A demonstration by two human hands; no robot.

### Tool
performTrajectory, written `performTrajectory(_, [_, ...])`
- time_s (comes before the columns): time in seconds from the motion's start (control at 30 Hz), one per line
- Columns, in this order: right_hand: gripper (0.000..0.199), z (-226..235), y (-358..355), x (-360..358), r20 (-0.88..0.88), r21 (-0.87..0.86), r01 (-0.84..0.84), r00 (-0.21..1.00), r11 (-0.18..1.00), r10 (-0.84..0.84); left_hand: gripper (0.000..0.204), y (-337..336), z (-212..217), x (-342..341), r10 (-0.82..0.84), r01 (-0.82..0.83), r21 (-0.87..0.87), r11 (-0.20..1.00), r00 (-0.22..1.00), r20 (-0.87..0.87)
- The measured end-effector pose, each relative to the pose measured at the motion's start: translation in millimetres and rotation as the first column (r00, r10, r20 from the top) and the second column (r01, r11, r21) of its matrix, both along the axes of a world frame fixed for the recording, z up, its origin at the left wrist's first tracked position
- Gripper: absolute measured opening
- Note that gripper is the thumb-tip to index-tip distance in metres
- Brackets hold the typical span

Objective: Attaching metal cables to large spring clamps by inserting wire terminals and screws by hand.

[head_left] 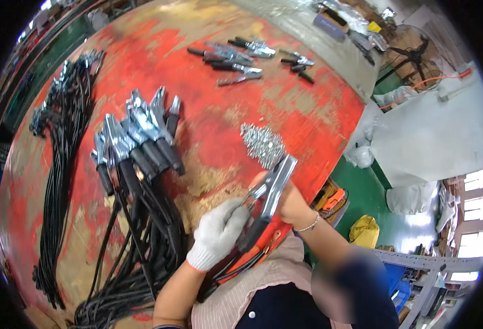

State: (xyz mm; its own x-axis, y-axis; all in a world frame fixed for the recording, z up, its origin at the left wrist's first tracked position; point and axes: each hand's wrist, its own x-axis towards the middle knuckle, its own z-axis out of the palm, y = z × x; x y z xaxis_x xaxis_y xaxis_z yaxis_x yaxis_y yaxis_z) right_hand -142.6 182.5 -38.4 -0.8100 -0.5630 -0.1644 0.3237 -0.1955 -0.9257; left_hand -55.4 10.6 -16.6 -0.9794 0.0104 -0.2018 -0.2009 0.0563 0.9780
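In front of me is a silver metal cable clamp [277, 189] with a black handle sleeve, tilted with its jaw end up and to the right. My left hand [219, 230], in a white knit glove, closes on the clamp's near side, beside its inner metal part. Behind the clamp, my bare right hand [291, 204] grips it from the right; most of its fingers are hidden. Black cables [236, 270] with a copper end lie across my lap below. Just beyond the clamp is a pile of small silver screws [263, 145] on the red, worn table [214, 131].
Left of my hands, a bundle of clamps [134, 131] on thick black cables [148, 236] lies on the table. Another long cable bundle [60, 175] is farther left. Several loose clamps [230, 57] lie at the back. A fan [414, 57] stands at far right.
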Motion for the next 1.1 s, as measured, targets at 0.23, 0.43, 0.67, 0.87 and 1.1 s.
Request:
performTrajectory(0.23, [0.009, -15, 11, 6, 0.133, 0.007, -0.063, 0.989, 0.998, 0.061, 0.026, 0, 7, 5, -0.039, 0.039, 0.017, 0.999, 0.999, 0.036])
performTrajectory(0.43, [0.013, -31, 28, 6, 0.046, -0.015, -0.034, 0.998, 0.999, 0.035, 0.031, 6, 3, 5, 0.011, -0.019, -0.104, 0.994, 0.997, -0.081])
performTrajectory(0.67, [0.022, 0, 57, -12, -0.345, 0.555, 0.232, 0.938, 0.799, -0.032, 0.036, 10, -8, 1, -0.025, -0.151, -0.551, 0.821, 0.954, -0.299])
performTrajectory(0.87, [0.012, -7, 84, -6, -0.627, 0.698, 0.424, 0.751, 0.578, 0.207, 0.035, -5, -21, -5, 0.158, -0.290, 0.395, 0.872, 0.930, 0.333])
performTrajectory(1.1, [0.014, -17, 80, -2, -0.660, 0.676, 0.471, 0.729, 0.567, 0.180, 0.036, -1, -24, -5, 0.121, -0.245, 0.383, 0.891, 0.939, 0.321])
